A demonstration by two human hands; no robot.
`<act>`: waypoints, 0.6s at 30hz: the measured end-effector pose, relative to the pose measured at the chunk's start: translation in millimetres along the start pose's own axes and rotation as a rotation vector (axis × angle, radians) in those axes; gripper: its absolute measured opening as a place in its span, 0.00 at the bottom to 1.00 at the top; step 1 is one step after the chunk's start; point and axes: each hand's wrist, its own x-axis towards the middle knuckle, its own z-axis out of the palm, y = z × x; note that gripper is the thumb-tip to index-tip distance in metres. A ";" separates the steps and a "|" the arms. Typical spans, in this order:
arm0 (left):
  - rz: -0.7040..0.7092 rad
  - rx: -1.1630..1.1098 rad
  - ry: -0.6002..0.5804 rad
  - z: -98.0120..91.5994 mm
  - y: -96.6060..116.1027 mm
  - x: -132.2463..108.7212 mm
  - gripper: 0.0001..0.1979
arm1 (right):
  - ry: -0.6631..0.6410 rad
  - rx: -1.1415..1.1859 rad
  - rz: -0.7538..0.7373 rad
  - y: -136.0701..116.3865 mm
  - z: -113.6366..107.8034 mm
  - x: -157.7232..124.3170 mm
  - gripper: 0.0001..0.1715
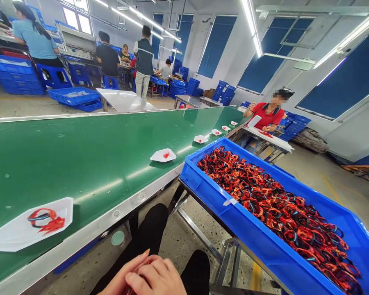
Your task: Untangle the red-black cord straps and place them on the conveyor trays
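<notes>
You sit in a long, blue-curtained factory workroom, and a co-worker in a red polo shirt [268, 115] stands at the far end of the line. To your left runs a broad green conveyor belt with a steel edge [80, 164]. To your right, on a steel frame, a large blue plastic crate [230, 217] holds a deep heap of looped red-and-black lanyards [273, 205]. Angular white plastic trays sit spaced along the belt, and the nearest white tray [12, 241] carries a red-and-black lanyard loop with a red tassel [46, 221]. Your knees in black trousers [152, 225] show below the belt's edge. At the bottom of the view, your hands [144, 276] are close together with curled fingers, and a sliver of red [130, 291] shows at the frame's edge. You cannot tell whether they grip it. A narrow hold, fingertips close on the cord, would likely keep loose strands from tangling.
</notes>
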 end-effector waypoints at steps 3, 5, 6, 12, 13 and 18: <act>-0.103 -0.166 -0.157 5.6 1.8 -6.1 0.11 | 0.063 0.146 -0.006 0.7 -7.9 1.3 0.23; -0.143 -0.167 -0.197 9.1 2.5 -9.6 0.12 | 0.060 0.265 0.003 1.3 -17.6 4.5 0.25; -0.158 -0.143 -0.207 10.2 2.7 -10.8 0.12 | 0.022 0.323 0.007 1.8 -24.0 7.0 0.24; -0.127 -0.013 -0.212 4.2 1.0 -8.0 0.12 | -0.197 0.610 0.110 6.7 -57.1 19.4 0.19; -0.124 -0.001 -0.218 2.5 0.6 -7.0 0.12 | -0.223 0.635 0.117 7.4 -59.7 19.5 0.18; -0.127 0.134 -0.181 -1.3 1.5 -6.8 0.13 | -0.327 0.733 0.255 8.5 -71.3 14.7 0.26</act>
